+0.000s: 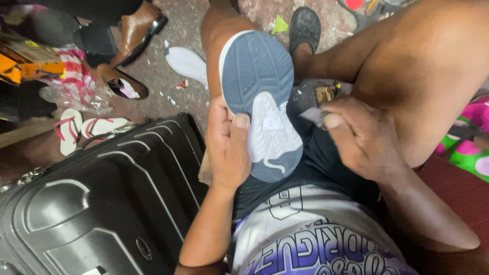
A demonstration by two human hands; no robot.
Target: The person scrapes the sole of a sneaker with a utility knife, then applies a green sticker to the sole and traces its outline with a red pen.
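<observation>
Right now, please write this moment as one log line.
left hand: holds sneaker, sole up | right hand: pinches small flat piece | suitcase: left

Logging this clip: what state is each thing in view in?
Sneaker: sole up, gripped by left hand.
Right hand: pinching a small flat tool beside the sole.
Suitcase: closed, lying flat.
Flip-flops: on floor, unworn.
Brown shoes: on floor.
</observation>
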